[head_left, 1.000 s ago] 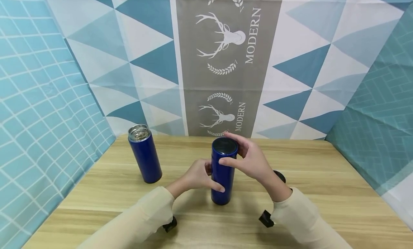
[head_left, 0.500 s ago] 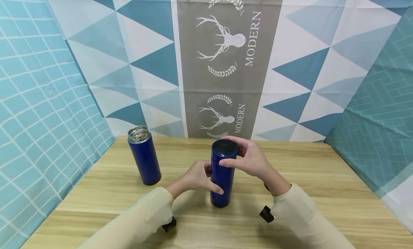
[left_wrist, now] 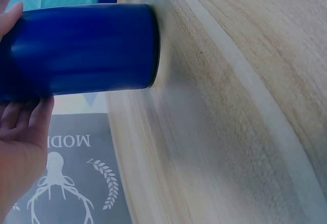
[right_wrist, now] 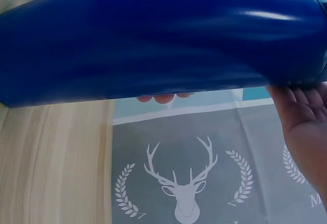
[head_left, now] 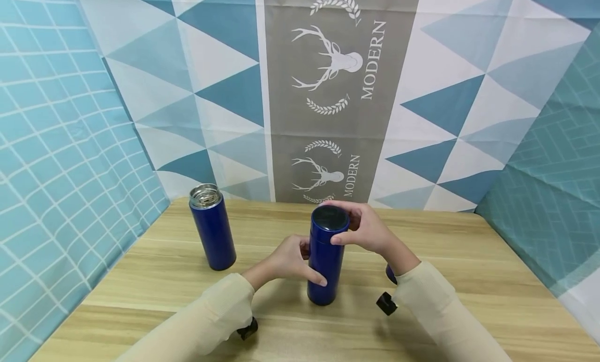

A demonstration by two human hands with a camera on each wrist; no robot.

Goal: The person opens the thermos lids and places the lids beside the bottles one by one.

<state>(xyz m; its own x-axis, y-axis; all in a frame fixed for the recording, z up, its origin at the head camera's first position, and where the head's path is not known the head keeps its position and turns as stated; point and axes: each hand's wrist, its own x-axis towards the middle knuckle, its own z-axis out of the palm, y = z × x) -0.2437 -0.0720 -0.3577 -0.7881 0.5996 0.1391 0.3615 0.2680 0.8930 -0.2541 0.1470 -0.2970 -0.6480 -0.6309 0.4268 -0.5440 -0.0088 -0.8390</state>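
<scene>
I am viewing the flask (head_left: 329, 260) between curled fingers: the left hand (head_left: 291, 259) is gripping its middle, the right hand (head_left: 367, 229) its top.

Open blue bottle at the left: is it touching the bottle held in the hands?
Apart. The head view shows a wide gap between the open bottle and the held bottle, with wooden tabletop and the left hand in it.

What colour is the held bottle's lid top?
The lid top is black, edged in blue, clearest in the head view.
</scene>
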